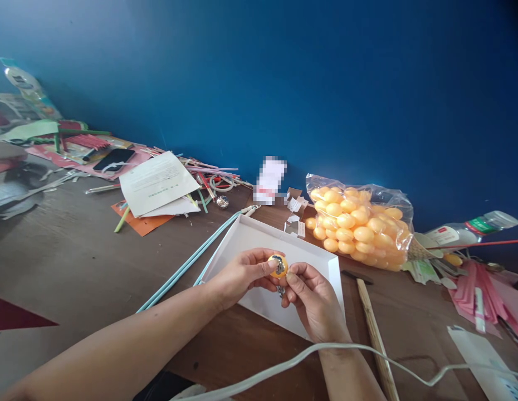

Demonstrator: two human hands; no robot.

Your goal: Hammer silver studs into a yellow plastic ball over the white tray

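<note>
Item: orange ball (pixel 279 268), small, with a grey metal fitting (pixel 278 262) on its upper face. It is held in the air above a shallow white box (pixel 250 234), near the centre of the view.

Grip: left hand (pixel 242 275) pinches the ball from 9 o'clock between thumb and fingertips. Right hand (pixel 313 301) meets it from 4 o'clock, thumb and forefinger pressed together on the ball's edge. A second bit of metal hangs just below the ball; its form cannot be told.

Surroundings, outward from the ball:
- 2 o'clock: clear plastic bag (pixel 359 228) full of like orange balls, lying on the table.
- 4 o'clock: hammer (pixel 376 334) with a wooden handle, just beside the box.
- 6 o'clock: white cable (pixel 284 365) crossing over the right wrist.
- 9 o'clock: pale blue rods (pixel 192 259) running along the box's left edge.
- 10 o'clock: printed papers (pixel 156 181) on an orange sheet, amid straws and scraps.
- 3 o'clock, far: plastic bottle (pixel 472 228) on its side and pink paper strips (pixel 484 295).

Surface: brown wooden table (pixel 75 250), cluttered along its far edge.
Room: plain deep blue wall (pixel 284 72) directly behind.
</note>
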